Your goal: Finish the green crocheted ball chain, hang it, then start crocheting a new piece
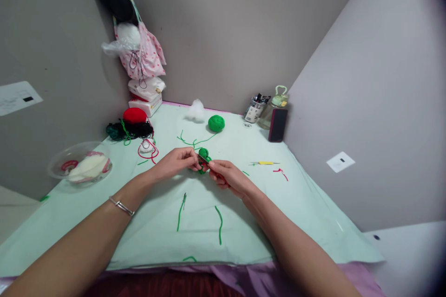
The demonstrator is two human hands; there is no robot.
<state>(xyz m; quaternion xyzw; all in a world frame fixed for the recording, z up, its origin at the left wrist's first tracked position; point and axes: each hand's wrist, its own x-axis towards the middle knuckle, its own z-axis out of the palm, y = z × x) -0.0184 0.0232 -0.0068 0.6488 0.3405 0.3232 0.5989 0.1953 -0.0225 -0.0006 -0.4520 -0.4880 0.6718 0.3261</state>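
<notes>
The head view showed one green yarn ball (216,123), one red yarn ball (134,115), one yellow-handled crochet hook (265,163) and three loose green strands on the pale green mat (296,213). The small crocheted piece (204,158) was green with a trace of red. It sat between both hands, above the mat's middle, the left hand (176,161) and right hand (228,177) each pinching it with closed fingertips.
</notes>
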